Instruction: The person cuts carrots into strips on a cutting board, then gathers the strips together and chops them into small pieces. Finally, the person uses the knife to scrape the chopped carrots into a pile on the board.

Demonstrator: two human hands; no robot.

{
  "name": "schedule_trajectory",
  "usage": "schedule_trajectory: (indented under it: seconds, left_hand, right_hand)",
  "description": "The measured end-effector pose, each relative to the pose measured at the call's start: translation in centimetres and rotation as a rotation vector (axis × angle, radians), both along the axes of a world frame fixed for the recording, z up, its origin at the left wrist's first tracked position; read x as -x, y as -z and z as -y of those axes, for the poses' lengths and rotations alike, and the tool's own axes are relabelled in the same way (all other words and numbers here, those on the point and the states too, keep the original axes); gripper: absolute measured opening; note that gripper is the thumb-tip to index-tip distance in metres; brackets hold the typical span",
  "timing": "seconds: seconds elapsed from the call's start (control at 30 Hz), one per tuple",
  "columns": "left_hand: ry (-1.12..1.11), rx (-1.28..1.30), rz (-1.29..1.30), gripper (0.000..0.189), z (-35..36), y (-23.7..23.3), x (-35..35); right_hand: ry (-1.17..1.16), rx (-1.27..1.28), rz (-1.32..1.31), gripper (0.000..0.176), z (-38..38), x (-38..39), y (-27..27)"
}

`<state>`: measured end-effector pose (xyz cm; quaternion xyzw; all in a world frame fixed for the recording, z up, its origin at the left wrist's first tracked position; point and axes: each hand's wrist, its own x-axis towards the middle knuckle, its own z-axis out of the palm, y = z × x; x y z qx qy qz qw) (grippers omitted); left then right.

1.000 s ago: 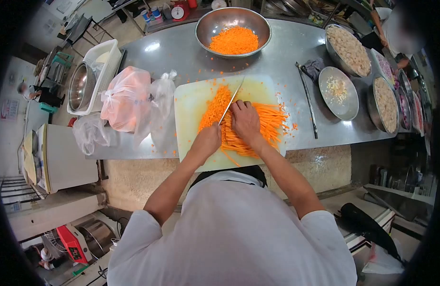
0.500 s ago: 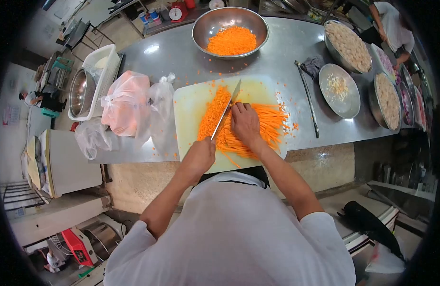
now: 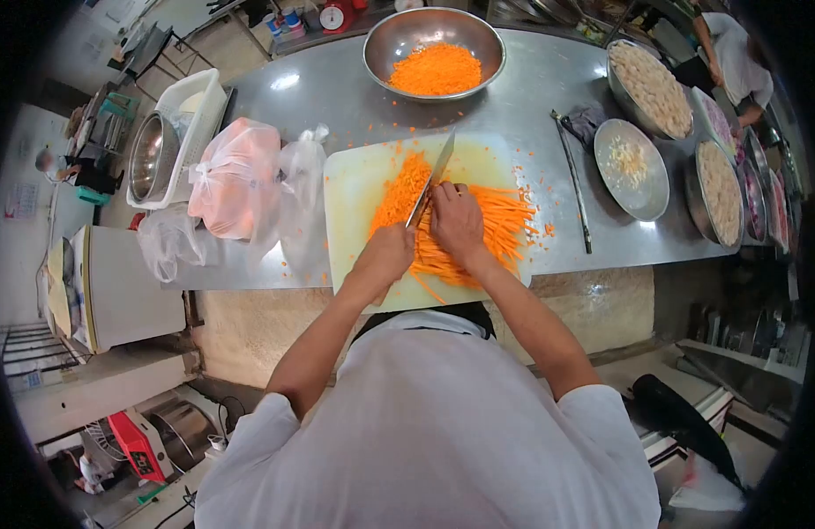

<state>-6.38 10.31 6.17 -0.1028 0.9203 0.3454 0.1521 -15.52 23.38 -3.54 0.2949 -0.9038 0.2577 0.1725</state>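
My left hand (image 3: 385, 256) is closed around the handle of a knife (image 3: 437, 175), its blade pointing up and away from me beside my other hand. With curled fingers, my right hand (image 3: 458, 219) presses down on a bunch of carrot strips (image 3: 506, 216), knuckles next to the blade. Finely chopped carrot (image 3: 399, 192) lies heaped left of the blade. All of this rests on a pale cutting board (image 3: 347, 198) at the table's near edge. The fingertips of my right hand are hidden.
Beyond the board stands a steel bowl (image 3: 377, 78) of chopped carrot. At left are a knotted plastic bag (image 3: 240, 185) and a white basket (image 3: 215, 106). A dark rod (image 3: 573, 181), a bowl of chopped bits (image 3: 641, 198) and more filled bowls lie right. Another person (image 3: 734, 57) is at far right.
The knife and my left hand have shifted right and slightly up, toward the carrot strips. My right hand stays on the strips, moved slightly. The whole view has tilted a little.
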Motion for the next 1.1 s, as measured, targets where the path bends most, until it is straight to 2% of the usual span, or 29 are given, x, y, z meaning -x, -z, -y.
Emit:
schedule_trajectory:
  seconds: [0.03, 0.07, 0.13, 0.2, 0.27, 0.33, 0.43, 0.47, 0.5, 0.57, 0.6, 0.67, 0.7, 0.77, 0.87, 0.97, 1.07, 1.1]
  left_hand:
    - [-0.003, -0.073, 0.169, 0.036, 0.5, -2.0, 0.5]
    - [0.003, -0.066, 0.164, 0.036, 0.8, -0.8, -0.2]
    - [0.031, 0.052, -0.266, 0.038, 1.1, 3.8, -3.3]
    - [0.001, 0.038, -0.191, 0.038, -0.1, 5.8, -1.7]
    - [-0.032, 0.020, -0.131, 0.038, -0.5, 4.1, -0.1]
    - [-0.071, -0.099, 0.182, 0.034, -0.5, -2.3, 0.6]
    - [-0.072, 0.010, 0.033, 0.037, -0.2, -0.1, -3.2]
    - [0.005, 0.014, -0.038, 0.038, 0.1, 3.2, -3.4]
    - [0.001, 0.011, -0.030, 0.038, -0.2, 4.4, -2.9]
    - [-0.052, -0.003, -0.258, 0.035, -0.9, 5.5, 0.1]
    - [-0.062, -0.006, -0.264, 0.035, -0.6, 4.2, 1.1]
    - [-0.063, -0.054, 0.024, 0.033, 0.4, 0.1, 2.7]
    - [-0.062, -0.053, 0.019, 0.033, 0.9, -0.1, 2.0]
    - [-0.003, 0.096, -0.223, 0.036, 1.8, 0.1, -0.1]
    - [-0.050, 0.168, -0.248, 0.035, 2.5, 3.8, -0.8]
    - [-0.075, 0.073, -0.117, 0.034, 3.1, 3.7, 0.6]
    - [-0.108, 0.109, -0.139, 0.032, 2.4, 0.2, -0.8]
    - [-0.107, 0.111, -0.141, 0.032, 2.5, 0.7, -1.1]
  right_hand:
    - [-0.002, 0.007, -0.013, 0.014, 0.2, 0.4, -0.1]
    - [-0.004, -0.005, 0.006, 0.014, 0.1, 0.4, 0.0]
    - [0.003, -0.019, 0.039, 0.015, -0.1, 0.1, 0.3]
    - [0.006, -0.015, 0.057, 0.015, 0.0, 0.1, 0.2]
    - [-0.001, -0.031, 0.049, 0.015, -0.1, 0.2, 0.3]
    - [-0.012, -0.039, 0.035, 0.016, 0.0, 0.3, 0.2]
    - [0.012, 0.000, 0.027, 0.016, -0.1, 0.2, 0.2]
    - [0.016, 0.011, 0.041, 0.017, -0.1, 0.2, 0.0]
    - [0.013, 0.019, 0.059, 0.017, -0.1, -0.1, 0.0]
    - [-0.006, 0.005, 0.065, 0.018, -0.2, 0.0, 0.2]
    - [-0.022, -0.006, 0.065, 0.018, -0.3, 0.1, 0.3]
    - [-0.029, -0.007, 0.052, 0.017, -0.1, 0.4, 0.5]
    - [-0.018, -0.008, 0.055, 0.016, -0.2, 0.4, 0.6]
    - [-0.022, 0.012, 0.090, 0.015, -0.5, 0.5, 0.2]
    - [-0.027, 0.061, 0.189, 0.013, -0.8, 1.0, -0.8]
    - [-0.061, 0.105, 0.244, 0.013, -1.2, 2.8, -1.4]
    - [-0.097, 0.159, 0.228, 0.017, -2.1, 4.9, -1.1]
    - [-0.118, 0.206, 0.203, 0.020, -2.1, 5.7, -0.7]
